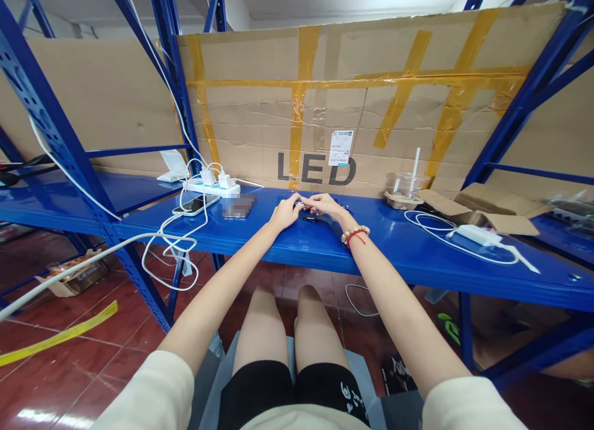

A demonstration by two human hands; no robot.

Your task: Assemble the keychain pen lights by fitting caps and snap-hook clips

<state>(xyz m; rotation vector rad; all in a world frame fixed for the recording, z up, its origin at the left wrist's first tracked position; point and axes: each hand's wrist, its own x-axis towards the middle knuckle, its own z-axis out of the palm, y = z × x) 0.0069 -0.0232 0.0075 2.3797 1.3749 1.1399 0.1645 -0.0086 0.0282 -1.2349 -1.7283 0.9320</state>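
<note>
Both hands meet over the middle of the blue metal shelf top (260, 239). My left hand (285, 212) has its fingers bent and pressed together at a small object, too small to name. From the other side my right hand (323, 206) comes in, thumb and fingertips pinching at the same spot. Beneath and beside the hands lie several small dark pieces, among them a black one (310, 219) near the shelf's front. The fingers partly hide these pieces. A beaded bracelet (356, 233) with a red cord circles my right wrist.
To the left are a white power strip (213, 187) with plugs, a phone (197, 205) and looped white cables. At right stand a plastic cup with a straw (408, 185), a white adapter (477, 234) with its cable, and cardboard flaps (503, 201). A taped cardboard sheet (250, 120) backs the shelf.
</note>
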